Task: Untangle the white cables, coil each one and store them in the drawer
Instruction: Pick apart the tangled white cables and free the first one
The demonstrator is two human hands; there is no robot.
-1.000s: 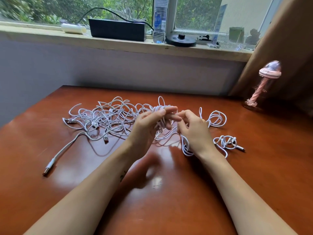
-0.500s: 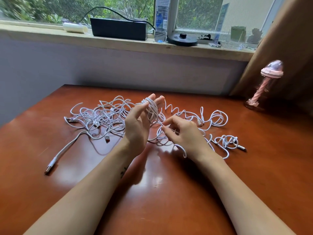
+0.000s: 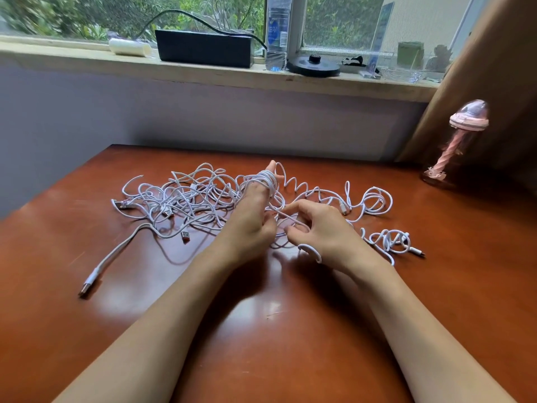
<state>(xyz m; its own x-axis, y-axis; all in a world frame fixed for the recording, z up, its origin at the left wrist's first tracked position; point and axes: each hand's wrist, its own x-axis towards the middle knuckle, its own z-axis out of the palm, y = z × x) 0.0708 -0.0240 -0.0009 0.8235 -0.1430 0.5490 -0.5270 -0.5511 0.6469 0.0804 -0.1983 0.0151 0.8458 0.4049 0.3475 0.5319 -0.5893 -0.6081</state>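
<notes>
Now, left hand: upright at centre frame, fingers straight and together, coil wound round them.
Right hand: just right of it, thumb and forefinger pinching a strand.
White cables: tangled on table, centre left of frame.

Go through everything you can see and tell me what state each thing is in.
cable pile: tangled, on the table
wound cable: looped round the left hand's straight fingers
right hand: pinches a cable strand
small bundle: loosely bunched, lying flat
water bottle: upright on the sill
pink bottle: standing
</notes>
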